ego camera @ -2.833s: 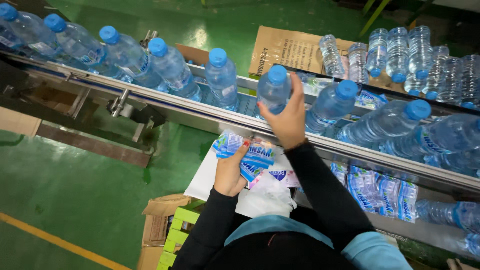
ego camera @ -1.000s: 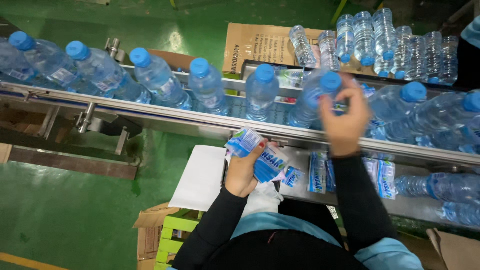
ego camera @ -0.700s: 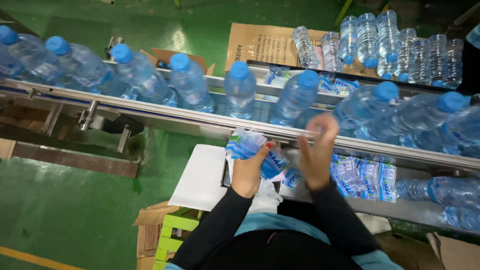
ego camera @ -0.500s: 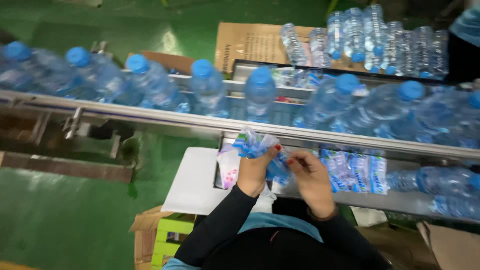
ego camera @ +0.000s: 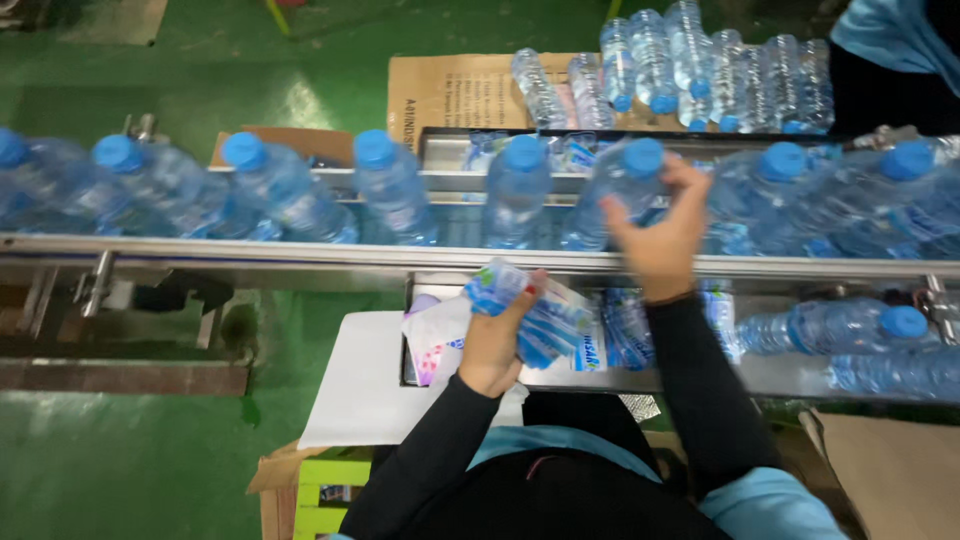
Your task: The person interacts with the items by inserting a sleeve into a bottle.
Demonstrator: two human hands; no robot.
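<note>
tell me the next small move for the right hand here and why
Probably slip a label over that bottle's cap: the right hand is at its neck on the conveyor, while the left hand holds a bunch of labels just below.

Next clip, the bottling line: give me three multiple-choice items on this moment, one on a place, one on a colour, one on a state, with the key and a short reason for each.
1. Where is the person's right hand?
A. On a clear plastic water bottle with a blue cap on the metal conveyor line
B. Flat on the green floor
C. Inside a cardboard box

2. What colour are the caps of the bottles on the line?
A. Red
B. Blue
C. White

3. What is the state of the person's left hand?
A. Open and empty
B. Closed around a bunch of blue and white plastic label sleeves
C. Resting on a bottle cap

Key: 1 A, the right hand's fingers wrap the bottle just below its cap; 2 B, every cap in view on the line is blue; 3 B, the left hand grips the bunched sleeves below the conveyor rail.
</note>
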